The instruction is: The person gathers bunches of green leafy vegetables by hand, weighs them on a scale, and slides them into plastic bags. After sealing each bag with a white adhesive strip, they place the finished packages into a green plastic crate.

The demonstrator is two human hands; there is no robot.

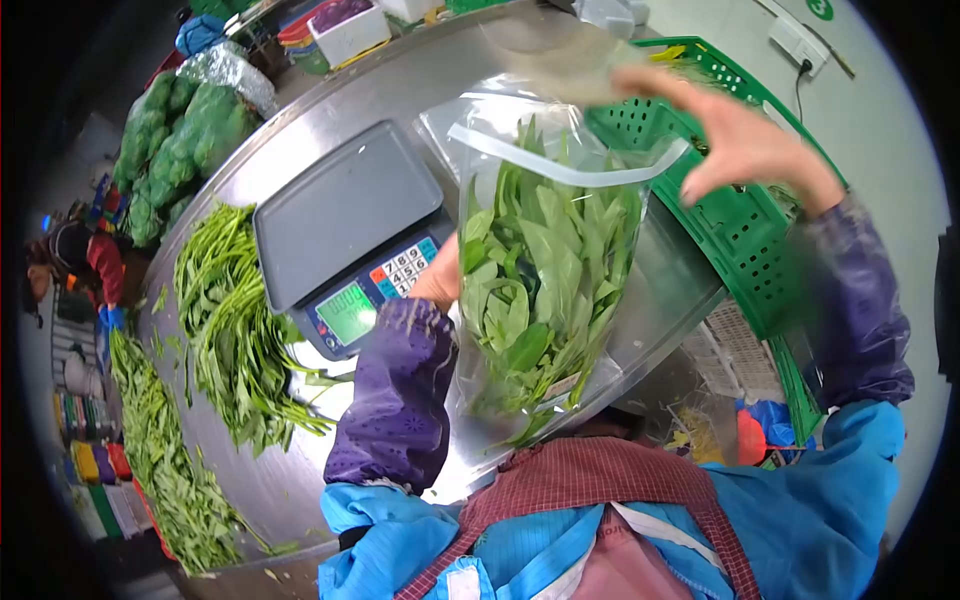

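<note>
A clear plastic bag [560, 172] with a white strip across its top is filled with leafy greens [540, 280]. At the bag's left side, my left hand [440, 275] grips it, with most of its fingers hidden behind. My right hand [745, 145] is raised to the right of the bag's top, apart from it, thumb and fingers spread with nothing between them. Beside my left hand is a scale with a grey platform [348, 215] and a lit green display [346, 314].
Loose greens [235, 320] lie left of the scale on the metal table [300, 500], with another long heap [165, 440] beyond. A green crate [740, 235] stands at the right. Net sacks [185, 140] and a person in red [104, 265] are at the far left.
</note>
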